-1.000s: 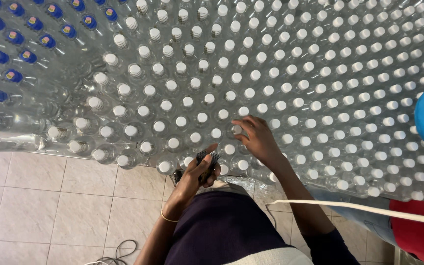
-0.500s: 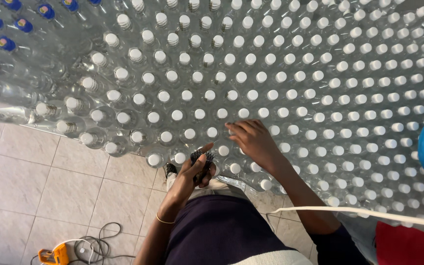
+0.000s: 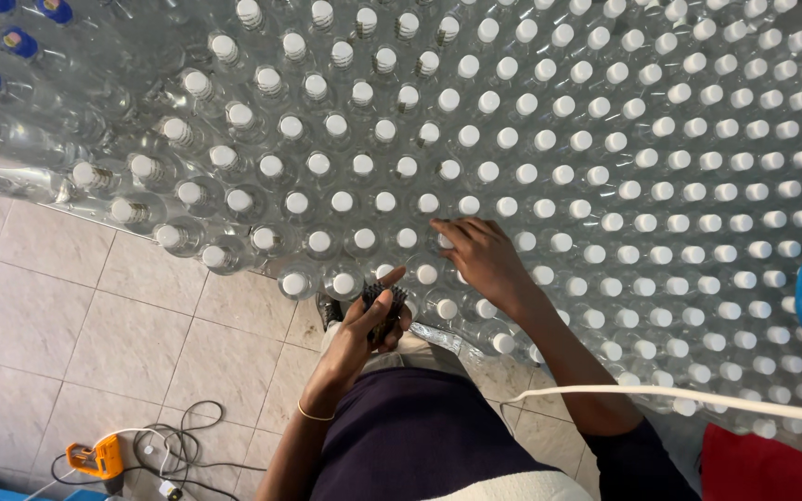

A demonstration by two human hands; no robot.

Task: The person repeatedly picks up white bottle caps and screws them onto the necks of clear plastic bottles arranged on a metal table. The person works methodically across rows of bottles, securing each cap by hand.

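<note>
While the left hand (image 3: pixel 364 320) grips a small dark tool (image 3: pixel 384 306), the right hand (image 3: pixel 480 255) rests open-fingered on the bottles (image 3: pixel 549 176).

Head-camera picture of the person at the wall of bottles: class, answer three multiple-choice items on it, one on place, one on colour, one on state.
1. Where does the right hand rest?
A on the bottles
B on the floor tiles
C on the orange tool

2. What colour are most bottle caps?
A red
B white
C green

3. What is the state of the left hand?
A flat and empty
B closed round a small dark object
C out of view

Answers:
1 A, its fingers lie on the caps.
2 B, white caps fill the wall; only a few at the upper left are blue.
3 B, its fingers wrap the dark object.
</note>
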